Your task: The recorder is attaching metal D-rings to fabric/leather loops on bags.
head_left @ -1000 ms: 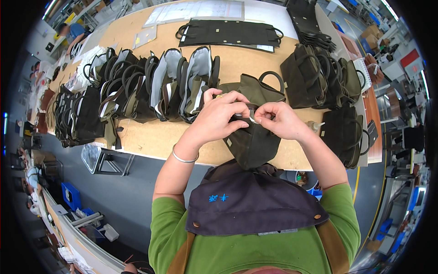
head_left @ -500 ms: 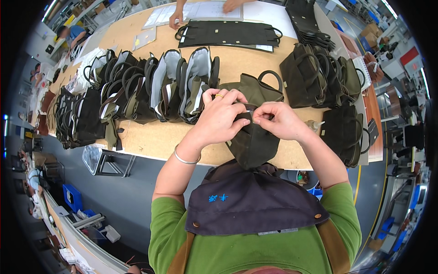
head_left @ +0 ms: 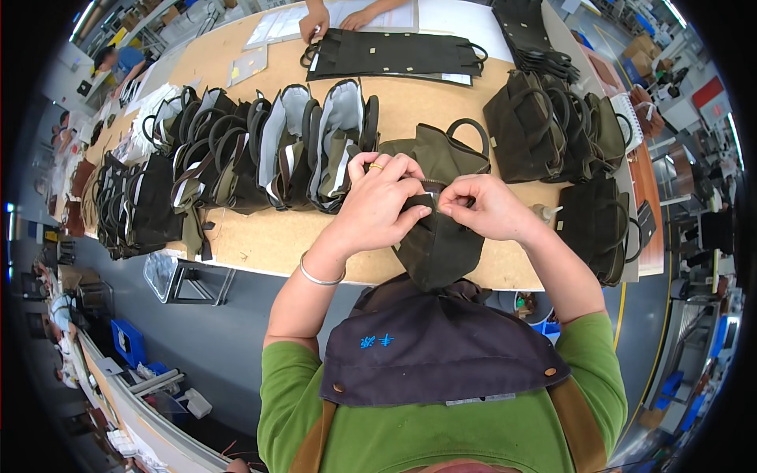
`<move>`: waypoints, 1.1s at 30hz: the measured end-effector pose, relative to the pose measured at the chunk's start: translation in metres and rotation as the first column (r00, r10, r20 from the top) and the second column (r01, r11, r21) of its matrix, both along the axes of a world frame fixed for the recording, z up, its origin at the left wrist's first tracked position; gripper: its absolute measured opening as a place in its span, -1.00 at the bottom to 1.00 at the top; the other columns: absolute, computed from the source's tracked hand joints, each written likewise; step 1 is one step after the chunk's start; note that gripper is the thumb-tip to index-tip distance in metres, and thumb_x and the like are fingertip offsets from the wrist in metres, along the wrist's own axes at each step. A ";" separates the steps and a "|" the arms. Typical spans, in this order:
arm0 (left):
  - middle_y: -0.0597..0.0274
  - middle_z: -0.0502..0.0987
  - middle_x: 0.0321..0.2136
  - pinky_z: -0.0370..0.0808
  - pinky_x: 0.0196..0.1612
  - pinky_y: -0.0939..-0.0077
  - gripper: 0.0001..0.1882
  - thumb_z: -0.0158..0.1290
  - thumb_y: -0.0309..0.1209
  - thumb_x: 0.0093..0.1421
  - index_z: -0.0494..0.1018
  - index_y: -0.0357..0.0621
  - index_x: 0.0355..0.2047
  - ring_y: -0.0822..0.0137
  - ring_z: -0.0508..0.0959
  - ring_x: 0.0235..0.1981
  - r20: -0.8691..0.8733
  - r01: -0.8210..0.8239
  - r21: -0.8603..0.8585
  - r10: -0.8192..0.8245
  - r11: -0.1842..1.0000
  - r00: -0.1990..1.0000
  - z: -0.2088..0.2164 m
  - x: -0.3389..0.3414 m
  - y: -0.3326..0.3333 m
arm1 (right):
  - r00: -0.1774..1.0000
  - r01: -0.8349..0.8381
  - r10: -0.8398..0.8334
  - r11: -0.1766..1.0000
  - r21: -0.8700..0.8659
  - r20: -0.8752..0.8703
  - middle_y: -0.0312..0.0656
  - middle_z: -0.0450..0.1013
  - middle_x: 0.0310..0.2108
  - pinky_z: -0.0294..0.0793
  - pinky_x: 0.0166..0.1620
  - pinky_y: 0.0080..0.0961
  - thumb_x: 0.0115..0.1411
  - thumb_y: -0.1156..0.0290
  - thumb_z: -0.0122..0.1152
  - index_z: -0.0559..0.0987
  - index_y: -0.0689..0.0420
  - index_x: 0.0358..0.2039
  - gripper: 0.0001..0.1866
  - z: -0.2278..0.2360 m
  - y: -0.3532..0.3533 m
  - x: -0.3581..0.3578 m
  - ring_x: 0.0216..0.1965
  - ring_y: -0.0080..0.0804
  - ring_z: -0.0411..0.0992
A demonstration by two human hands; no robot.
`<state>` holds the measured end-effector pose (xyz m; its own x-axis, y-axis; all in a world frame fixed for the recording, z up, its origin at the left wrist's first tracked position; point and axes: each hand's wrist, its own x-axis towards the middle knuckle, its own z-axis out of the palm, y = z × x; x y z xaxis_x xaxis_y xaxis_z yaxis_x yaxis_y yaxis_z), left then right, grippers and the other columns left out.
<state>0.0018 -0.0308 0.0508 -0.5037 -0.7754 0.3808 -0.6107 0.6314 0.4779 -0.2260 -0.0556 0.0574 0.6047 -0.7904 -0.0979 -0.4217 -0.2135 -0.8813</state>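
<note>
A dark olive handbag (head_left: 441, 256) lies at the table's near edge in front of me, its looped handle (head_left: 471, 126) pointing away. My left hand (head_left: 377, 203) is closed on the bag's upper edge, thumb and fingers pinching the fabric beside a zipper (head_left: 430, 181). Close by on the right, my right hand (head_left: 490, 206) has thumb and forefinger pressed together at the same edge. Whatever those fingertips hold is too small to make out. A small bottle with a pale nozzle (head_left: 544, 211) stands beside my right wrist.
Rows of dark handbags (head_left: 236, 150) fill the table's left side, some with grey linings showing. More bags (head_left: 528, 130) stand at the right. Across the table, a co-worker's hands (head_left: 315, 22) are at a flat black panel with handles (head_left: 394, 55). A stool (head_left: 185, 280) stands below the left edge.
My hands and the handbag have hardly moved. Across the table, the co-worker's hands have shifted, one now at the black panel's far left corner, and the panel sits slightly farther back.
</note>
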 end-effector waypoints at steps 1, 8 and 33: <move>0.29 0.44 -0.23 0.03 0.16 0.18 -0.77 0.28 -0.30 0.00 0.53 -0.15 -0.41 0.27 0.43 -0.13 0.003 -0.008 -0.005 0.008 1.000 1.000 0.000 0.000 0.000 | 1.000 -0.004 0.004 1.000 0.001 -0.007 -0.27 0.50 -0.57 0.42 -0.38 -0.56 0.14 0.49 0.24 0.61 0.24 -0.39 -0.92 0.000 0.000 0.000 -0.52 -0.61 0.41; 0.30 0.43 -0.25 0.05 0.16 0.18 -0.78 0.28 -0.29 -0.01 0.54 -0.13 -0.42 0.26 0.44 -0.13 0.014 -0.025 -0.001 0.026 1.000 1.000 0.000 -0.001 0.000 | 0.999 0.011 -0.012 1.000 0.023 0.045 -0.30 0.47 -0.59 0.39 -0.41 -0.56 0.16 0.48 0.25 0.61 0.24 -0.40 -0.91 -0.003 0.003 0.001 -0.55 -0.63 0.36; 0.31 0.44 -0.28 0.06 0.13 0.15 -0.80 0.29 -0.32 -0.06 0.56 -0.13 -0.45 0.28 0.49 -0.17 0.026 -0.055 0.053 0.053 0.997 0.998 0.005 -0.004 0.003 | 0.994 0.024 -0.047 0.976 0.215 0.101 -0.39 0.49 -0.55 0.41 -0.39 -0.66 0.06 0.46 0.36 0.61 0.22 -0.46 -0.89 -0.001 0.005 0.003 -0.49 -0.72 0.38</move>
<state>-0.0019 -0.0275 0.0561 -0.4692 -0.8207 0.3260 -0.6553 0.5710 0.4945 -0.2231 -0.0504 0.0564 0.5925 -0.7794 -0.2035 -0.3282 -0.0028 -0.9446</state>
